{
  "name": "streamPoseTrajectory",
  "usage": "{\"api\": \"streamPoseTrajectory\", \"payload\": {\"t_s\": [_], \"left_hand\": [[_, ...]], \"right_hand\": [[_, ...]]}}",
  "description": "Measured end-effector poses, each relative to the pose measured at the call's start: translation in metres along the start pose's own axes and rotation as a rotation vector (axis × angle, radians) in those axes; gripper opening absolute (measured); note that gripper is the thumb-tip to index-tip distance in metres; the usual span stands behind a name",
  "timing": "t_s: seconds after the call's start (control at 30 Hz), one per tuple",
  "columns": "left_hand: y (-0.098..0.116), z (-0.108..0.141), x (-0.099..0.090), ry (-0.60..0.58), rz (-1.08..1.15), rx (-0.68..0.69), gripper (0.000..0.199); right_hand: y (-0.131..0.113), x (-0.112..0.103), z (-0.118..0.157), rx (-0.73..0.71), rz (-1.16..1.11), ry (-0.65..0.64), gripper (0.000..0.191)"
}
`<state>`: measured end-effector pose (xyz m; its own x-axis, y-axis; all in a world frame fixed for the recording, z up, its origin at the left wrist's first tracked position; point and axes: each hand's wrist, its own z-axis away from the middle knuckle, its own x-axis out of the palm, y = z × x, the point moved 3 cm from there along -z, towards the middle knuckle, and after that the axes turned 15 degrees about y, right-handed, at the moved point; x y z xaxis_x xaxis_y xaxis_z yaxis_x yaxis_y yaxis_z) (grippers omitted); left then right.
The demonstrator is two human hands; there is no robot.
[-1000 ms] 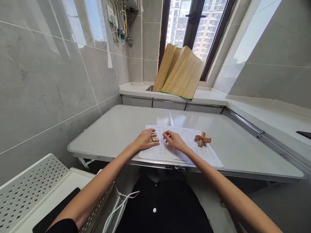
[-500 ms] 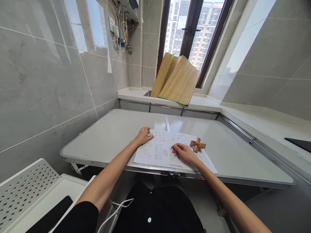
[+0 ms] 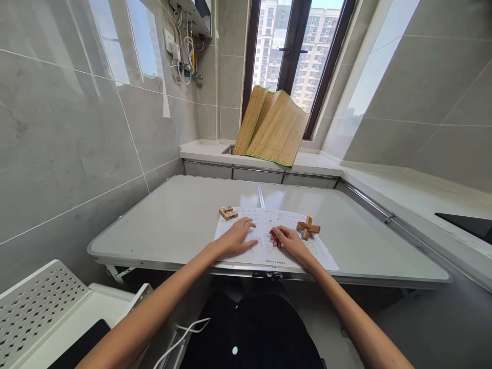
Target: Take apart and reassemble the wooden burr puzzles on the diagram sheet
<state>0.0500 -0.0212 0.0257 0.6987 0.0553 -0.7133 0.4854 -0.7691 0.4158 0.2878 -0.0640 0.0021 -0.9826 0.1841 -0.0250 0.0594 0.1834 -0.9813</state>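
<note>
A large printed sheet of paper (image 3: 265, 220) lies on the white folding table (image 3: 161, 220), covered in small drawings and text. My left hand (image 3: 239, 238) is over the sheet's left half with fingers and thumb apart, holding nothing. Just beyond it, at the sheet's upper left corner, sits a small flat cluster of wooden blocks (image 3: 228, 213). My right hand (image 3: 287, 240) rests on the sheet with its fingers curled together; whatever they may hold is too small to make out. To its right, a cross-shaped wooden interlocking puzzle (image 3: 308, 228) stands on the sheet's right edge.
Behind the table runs a white counter (image 3: 323, 161), where a folded bamboo mat (image 3: 279, 128) leans by the window. A white perforated rack (image 3: 42, 302) stands at the lower left, near a white cable (image 3: 188, 330). Tiled wall borders the left side.
My left hand has let go of the wooden blocks and moved right and nearer to me, opening over the paper. The right hand stays curled in place. The view has shifted slightly.
</note>
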Motion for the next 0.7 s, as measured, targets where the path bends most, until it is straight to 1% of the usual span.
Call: {"api": "streamPoseTrajectory", "payload": {"t_s": [0.07,0.13,0.3,0.4,0.47,0.53,0.6,0.7], "left_hand": [[0.012,0.007,0.001,-0.027,0.045,-0.009,0.049],[0.02,0.013,-0.001,-0.03,0.077,-0.044,0.05],[0.03,0.028,-0.011,-0.002,0.141,-0.164,0.05],[0.032,0.038,-0.015,0.03,0.172,-0.222,0.046],[0.031,0.043,-0.016,0.052,0.19,-0.252,0.041],[0.03,0.046,-0.018,0.078,0.204,-0.287,0.035],[0.028,0.046,-0.02,0.101,0.21,-0.331,0.033],[0.027,0.046,-0.023,0.119,0.208,-0.383,0.035]], "right_hand": [[0.002,-0.002,-0.001,0.046,-0.067,0.025,0.048],[0.005,-0.006,-0.004,0.104,-0.153,0.073,0.047],[0.015,-0.02,-0.016,0.243,-0.399,0.223,0.042],[0.018,-0.027,-0.022,0.302,-0.521,0.252,0.039],[0.018,-0.031,-0.025,0.331,-0.589,0.258,0.04],[0.017,-0.034,-0.025,0.349,-0.645,0.264,0.043],[0.017,-0.036,-0.025,0.356,-0.686,0.275,0.043],[0.018,-0.035,-0.026,0.349,-0.709,0.293,0.035]]}}
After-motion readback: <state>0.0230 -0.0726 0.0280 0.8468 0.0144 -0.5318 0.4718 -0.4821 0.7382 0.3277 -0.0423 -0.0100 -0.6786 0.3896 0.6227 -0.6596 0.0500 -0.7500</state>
